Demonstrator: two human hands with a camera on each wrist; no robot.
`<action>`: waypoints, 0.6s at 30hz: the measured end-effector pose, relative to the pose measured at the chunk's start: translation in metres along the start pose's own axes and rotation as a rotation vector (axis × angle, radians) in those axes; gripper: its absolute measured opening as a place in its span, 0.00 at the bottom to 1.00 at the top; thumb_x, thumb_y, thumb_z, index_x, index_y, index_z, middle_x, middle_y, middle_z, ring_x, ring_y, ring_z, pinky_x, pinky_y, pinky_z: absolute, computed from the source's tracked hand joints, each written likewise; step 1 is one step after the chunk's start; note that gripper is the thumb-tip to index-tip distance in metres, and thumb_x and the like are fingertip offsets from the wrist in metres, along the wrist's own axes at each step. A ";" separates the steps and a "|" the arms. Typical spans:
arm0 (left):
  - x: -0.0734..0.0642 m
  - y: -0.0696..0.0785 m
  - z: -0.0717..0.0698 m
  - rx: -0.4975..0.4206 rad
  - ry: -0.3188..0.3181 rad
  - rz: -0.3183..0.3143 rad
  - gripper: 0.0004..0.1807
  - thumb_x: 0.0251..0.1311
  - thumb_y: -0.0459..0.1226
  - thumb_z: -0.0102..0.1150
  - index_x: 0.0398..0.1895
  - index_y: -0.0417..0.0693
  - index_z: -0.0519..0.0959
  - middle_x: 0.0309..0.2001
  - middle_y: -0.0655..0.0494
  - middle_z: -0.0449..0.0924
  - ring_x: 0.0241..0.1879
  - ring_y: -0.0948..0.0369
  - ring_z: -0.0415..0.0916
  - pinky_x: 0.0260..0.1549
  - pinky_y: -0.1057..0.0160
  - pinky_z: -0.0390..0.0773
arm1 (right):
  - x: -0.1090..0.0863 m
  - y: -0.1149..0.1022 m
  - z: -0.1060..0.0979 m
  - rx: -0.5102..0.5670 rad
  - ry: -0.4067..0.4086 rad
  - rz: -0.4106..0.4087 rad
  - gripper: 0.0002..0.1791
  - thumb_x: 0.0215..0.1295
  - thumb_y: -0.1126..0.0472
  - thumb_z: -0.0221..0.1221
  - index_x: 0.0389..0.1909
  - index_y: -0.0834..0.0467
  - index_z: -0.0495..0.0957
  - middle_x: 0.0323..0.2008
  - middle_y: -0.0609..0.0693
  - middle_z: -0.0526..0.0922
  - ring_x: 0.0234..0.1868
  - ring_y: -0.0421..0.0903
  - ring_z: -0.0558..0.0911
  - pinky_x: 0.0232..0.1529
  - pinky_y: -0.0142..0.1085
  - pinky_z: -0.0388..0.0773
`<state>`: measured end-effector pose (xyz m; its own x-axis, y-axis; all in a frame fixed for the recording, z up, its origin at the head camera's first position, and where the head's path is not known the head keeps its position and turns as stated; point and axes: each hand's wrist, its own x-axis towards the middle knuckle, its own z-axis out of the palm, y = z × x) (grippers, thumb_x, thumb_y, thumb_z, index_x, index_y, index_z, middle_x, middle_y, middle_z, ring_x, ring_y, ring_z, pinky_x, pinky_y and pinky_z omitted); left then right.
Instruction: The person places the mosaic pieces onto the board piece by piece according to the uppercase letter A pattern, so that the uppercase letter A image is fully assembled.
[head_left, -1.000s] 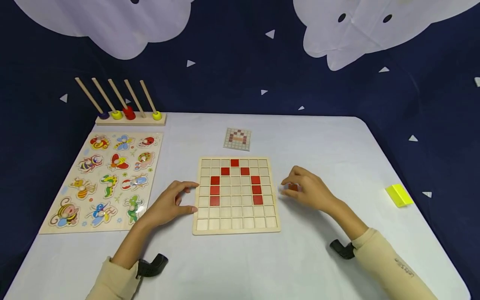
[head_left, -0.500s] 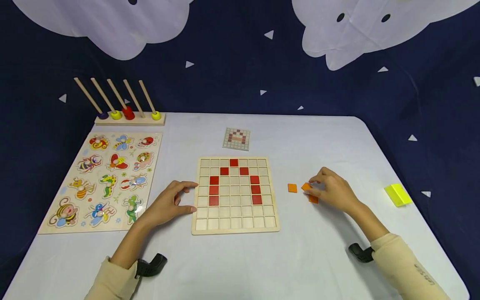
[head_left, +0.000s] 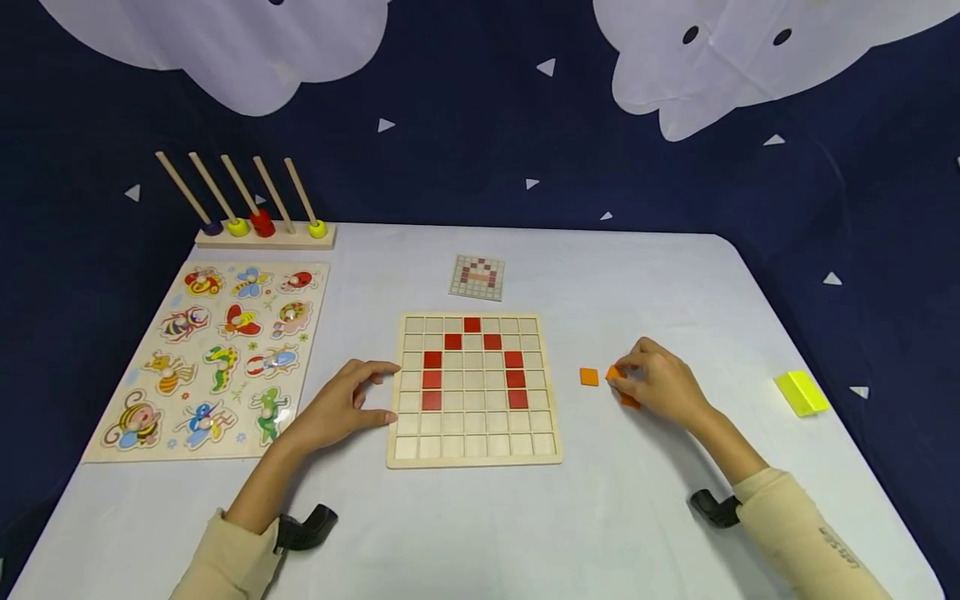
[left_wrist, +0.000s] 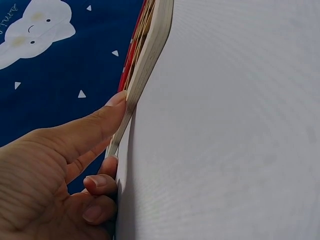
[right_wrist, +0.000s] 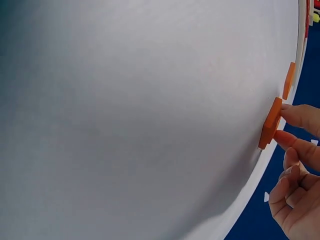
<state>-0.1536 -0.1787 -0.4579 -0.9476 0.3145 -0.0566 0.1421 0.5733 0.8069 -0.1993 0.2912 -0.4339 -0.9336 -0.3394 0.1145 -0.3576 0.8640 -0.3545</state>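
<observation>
My left hand (head_left: 340, 406) rests its thumb and index finger, held apart, against the left edge of a wooden grid board (head_left: 475, 461). Red square tiles sit in an arch shape in the board's cells, one of them a red tile (head_left: 472, 325) at the top. To the right of the board, my right hand (head_left: 660, 383) pinches an orange square tile (head_left: 613, 373) with thumb and index finger, low over the table. A second orange tile (head_left: 630, 402) shows partly under that hand. A third orange tile (head_left: 589, 377) lies flat nearer the board.
Behind the board lies a small pattern card (head_left: 477, 277). An insect peg puzzle (head_left: 251, 396) is at the left, with a wooden peg stand (head_left: 266, 240) behind it. A yellow block (head_left: 802, 393) stands near the table's right edge.
My right hand has moved right, away from the board's edge, leaving one orange tile lying there and reaching the other orange tiles. My left hand stays on the board's edge.
</observation>
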 end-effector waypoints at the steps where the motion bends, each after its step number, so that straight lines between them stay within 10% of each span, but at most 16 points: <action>1: 0.000 0.000 0.000 -0.002 -0.001 0.003 0.35 0.51 0.39 0.75 0.64 0.48 0.73 0.46 0.47 0.70 0.31 0.59 0.59 0.29 0.66 0.63 | 0.000 0.000 0.000 -0.001 0.003 0.002 0.12 0.55 0.60 0.72 0.36 0.64 0.87 0.33 0.50 0.76 0.29 0.43 0.73 0.32 0.39 0.71; 18: 0.000 -0.001 0.001 -0.003 0.005 0.012 0.36 0.50 0.38 0.76 0.65 0.47 0.73 0.46 0.47 0.70 0.31 0.60 0.60 0.29 0.66 0.63 | 0.033 -0.061 0.010 0.056 -0.015 -0.147 0.10 0.53 0.60 0.72 0.35 0.60 0.87 0.32 0.49 0.75 0.31 0.44 0.74 0.33 0.37 0.71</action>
<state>-0.1539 -0.1788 -0.4591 -0.9472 0.3176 -0.0441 0.1527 0.5677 0.8090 -0.2077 0.2236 -0.4181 -0.8707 -0.4668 0.1549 -0.4882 0.7826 -0.3862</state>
